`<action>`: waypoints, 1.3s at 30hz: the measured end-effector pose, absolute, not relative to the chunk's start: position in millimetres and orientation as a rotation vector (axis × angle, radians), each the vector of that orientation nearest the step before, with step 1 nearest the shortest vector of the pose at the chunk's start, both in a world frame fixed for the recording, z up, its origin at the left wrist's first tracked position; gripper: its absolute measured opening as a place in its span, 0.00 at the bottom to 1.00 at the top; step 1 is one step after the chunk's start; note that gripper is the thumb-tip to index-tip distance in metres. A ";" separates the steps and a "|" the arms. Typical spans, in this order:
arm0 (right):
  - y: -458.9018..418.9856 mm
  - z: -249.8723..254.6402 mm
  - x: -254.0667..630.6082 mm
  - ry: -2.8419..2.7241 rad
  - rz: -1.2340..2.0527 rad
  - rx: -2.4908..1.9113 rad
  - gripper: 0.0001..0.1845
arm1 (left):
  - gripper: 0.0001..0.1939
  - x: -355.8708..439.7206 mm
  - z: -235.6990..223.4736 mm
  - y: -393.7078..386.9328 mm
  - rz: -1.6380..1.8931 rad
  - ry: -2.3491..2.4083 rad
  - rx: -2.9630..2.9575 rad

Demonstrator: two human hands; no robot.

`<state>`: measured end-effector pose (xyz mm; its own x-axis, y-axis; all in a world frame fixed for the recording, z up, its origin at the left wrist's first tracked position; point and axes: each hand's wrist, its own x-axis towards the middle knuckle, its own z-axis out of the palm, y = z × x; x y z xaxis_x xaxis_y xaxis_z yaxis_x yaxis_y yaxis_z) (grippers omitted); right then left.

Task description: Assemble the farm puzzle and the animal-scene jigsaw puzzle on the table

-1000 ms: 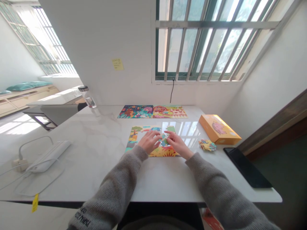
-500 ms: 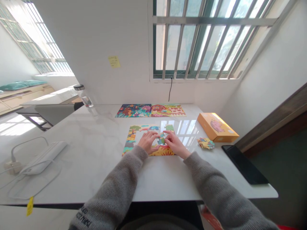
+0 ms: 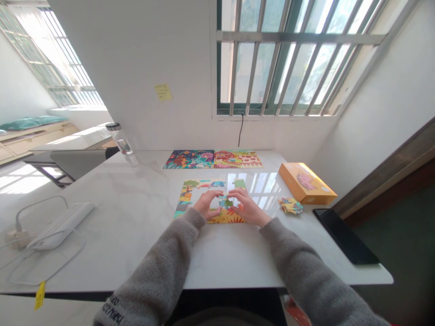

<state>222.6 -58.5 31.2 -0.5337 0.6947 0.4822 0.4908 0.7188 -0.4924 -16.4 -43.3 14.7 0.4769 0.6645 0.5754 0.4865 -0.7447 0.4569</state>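
Between my two hands is a green and blue jigsaw puzzle piece, lying roughly level over the lower part of the puzzle. My left hand grips its left side with thumb and fingertips. From the right, my right hand pinches the opposite side. Beneath them lies a partly assembled animal jigsaw puzzle, its border joined along the left and bottom and its middle showing white tabletop. Whether the held piece touches the bottom row is hard to tell. A green piece forms the upper right part.
A pile of loose puzzle pieces sits right, near an orange box and a black tablet-like slab. Two colourful pictures lie at the back. A bottle stands back left; a white power strip with cables lies left.
The puzzle piece has turned from a slant to nearly square with the puzzle. My right hand has shifted slightly down, and its fingers now spread along the piece's edge. The view has tilted slightly.
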 end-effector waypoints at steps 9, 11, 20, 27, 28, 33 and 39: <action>-15.2 20.8 244.1 -2.188 0.220 -1.201 0.18 | 0.22 -31.9 4.8 -28.4 0.911 1.394 2.525; -1.7 22.6 244.1 -2.230 0.198 -1.282 0.19 | 0.20 -31.9 1.5 -28.0 0.796 1.462 2.533; 46.0 27.3 222.2 -2.327 0.152 -1.545 0.21 | 0.19 -30.8 6.2 -32.7 0.692 1.485 2.537; 55.4 19.7 212.6 -2.364 0.156 -1.587 0.19 | 0.18 -28.3 9.8 -36.0 0.670 1.491 2.529; 55.3 19.7 212.5 -2.364 0.160 -1.589 0.19 | 0.18 -28.0 10.2 -36.3 0.665 1.489 2.530; 55.7 20.9 213.3 -2.363 0.178 -1.602 0.21 | 0.18 -28.0 9.6 -36.3 0.661 1.481 2.529; 56.0 20.2 213.7 -2.381 0.188 -1.599 0.22 | 0.18 -27.8 9.2 -36.4 0.631 1.477 2.520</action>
